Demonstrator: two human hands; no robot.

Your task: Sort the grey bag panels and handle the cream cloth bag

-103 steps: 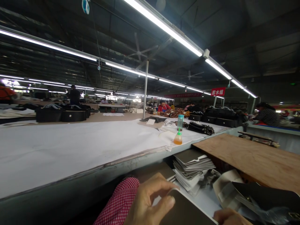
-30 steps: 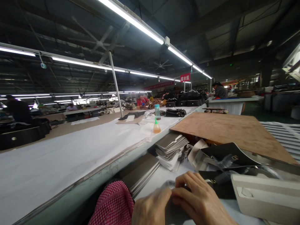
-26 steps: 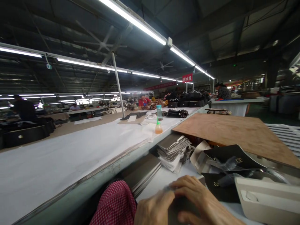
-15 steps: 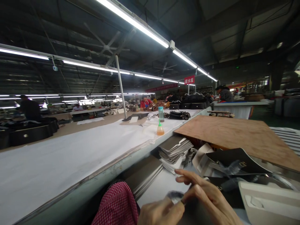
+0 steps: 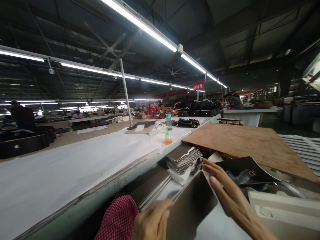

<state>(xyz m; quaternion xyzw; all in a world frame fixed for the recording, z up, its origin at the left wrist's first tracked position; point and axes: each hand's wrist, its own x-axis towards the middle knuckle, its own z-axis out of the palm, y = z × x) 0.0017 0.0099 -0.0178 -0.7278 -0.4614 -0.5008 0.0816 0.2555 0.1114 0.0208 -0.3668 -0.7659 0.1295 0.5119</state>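
Grey-brown panel (image 5: pixel 191 203) sits pinched in the left hand (image 5: pixel 152 220), right hand (image 5: pixel 228 188) outstretched alongside, visibly gripping nothing. Positioning seems underway; steadying calls for both.

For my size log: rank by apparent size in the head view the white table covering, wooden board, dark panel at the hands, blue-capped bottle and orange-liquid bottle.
1. White table covering
2. Wooden board
3. Dark panel
4. Blue-capped bottle and orange-liquid bottle: too alike to rank

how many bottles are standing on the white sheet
2: the orange-filled bottle with a green nozzle, and just behind it the blue-capped bottle. Others farther back could be hidden.
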